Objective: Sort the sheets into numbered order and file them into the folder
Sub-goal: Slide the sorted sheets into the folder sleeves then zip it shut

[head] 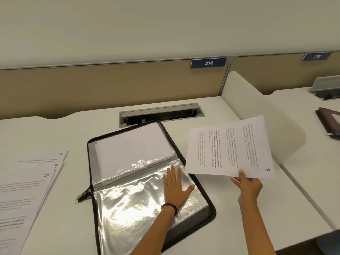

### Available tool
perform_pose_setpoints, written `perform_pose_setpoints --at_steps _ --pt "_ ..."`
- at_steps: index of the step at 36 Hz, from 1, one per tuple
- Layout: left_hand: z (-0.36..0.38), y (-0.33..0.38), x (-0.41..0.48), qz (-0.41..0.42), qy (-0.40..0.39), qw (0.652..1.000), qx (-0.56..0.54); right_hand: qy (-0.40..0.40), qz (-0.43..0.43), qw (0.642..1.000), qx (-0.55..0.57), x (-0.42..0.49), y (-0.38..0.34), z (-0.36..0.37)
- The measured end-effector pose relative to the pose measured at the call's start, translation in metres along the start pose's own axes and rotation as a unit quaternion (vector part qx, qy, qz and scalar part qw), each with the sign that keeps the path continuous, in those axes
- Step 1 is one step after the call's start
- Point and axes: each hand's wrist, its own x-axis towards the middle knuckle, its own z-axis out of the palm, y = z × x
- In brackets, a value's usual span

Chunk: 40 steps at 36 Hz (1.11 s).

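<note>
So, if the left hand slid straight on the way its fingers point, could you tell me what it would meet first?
Probably the far sleeve with its filed white sheet, just past the fold; the left hand lies flat on the near sleeve.

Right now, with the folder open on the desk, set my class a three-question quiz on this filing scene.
1. True or false: the left hand lies flat on the clear sleeve of the folder.
2. Which pinches the loose sheet between thumb and fingers: A, the left hand; B, the right hand?
3. Fill in: the top sheet of the stack left of the folder is numbered ___.

Key: 1 true; 2 B; 3 10.
</note>
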Motion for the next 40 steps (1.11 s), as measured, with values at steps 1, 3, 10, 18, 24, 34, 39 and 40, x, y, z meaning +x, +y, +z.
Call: perform_pose_setpoints --at_steps 1,3,10,18,24,34,39,40 --pt "0.001 -0.001 0.000 -0.009 -0.017 1.000 0.015 0.000 -0.002 1.000 0.000 0.001 0.000 -0.001" --pt "0.006 -0.004 0.001 -0.027 -0.014 0.999 0.040 0.002 -0.005 1.000 -0.002 0.005 0.001 -0.004" --pt "0.012 -0.008 -0.001 -0.003 0.050 0.995 0.088 0.015 -0.012 1.000 0.004 0.018 0.003 -0.010" --pt "0.019 -0.009 0.003 -0.009 0.051 0.997 0.060 0.006 -0.017 1.000 0.007 0.025 0.006 -0.009" --pt "0.015 -0.002 -0.001 0.000 0.080 0.997 0.014 -0.007 -0.015 1.000 0.001 0.025 0.010 -0.006" --pt "0.019 -0.010 0.001 0.010 0.082 0.997 0.009 -0.012 -0.016 1.000 0.006 0.029 0.009 0.000" --pt "0.016 -0.007 0.001 -0.004 0.102 0.994 -0.026 -0.018 -0.017 1.000 0.012 0.029 0.010 0.003" --pt "0.016 -0.006 0.001 -0.008 0.106 0.994 -0.034 -0.019 -0.016 1.000 0.012 0.029 0.011 0.003"
